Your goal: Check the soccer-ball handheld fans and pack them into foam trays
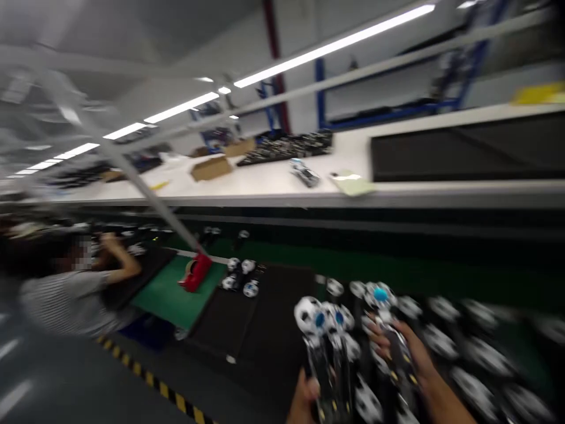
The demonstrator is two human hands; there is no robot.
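Nearest lens, L hand (305, 400) is seen curled, cut off by frame bottom, round lower part of a long clear-and-black ball-topped item w/ white-black patterned head & blue spot (324, 365); grip can't be judged exactly thru blur. R hand (397, 347) is part-open, fingers (374, 340) wrapped on a 2nd similar item (397, 359). Many blurred white-black items (481, 353) are crowded on dark work surface (269, 330); knocks could be caused if held items are swung across them, slips by loose grip. Red tape dispenser (196, 272) is set on green mat (165, 297), near seated co-worker (75, 288).
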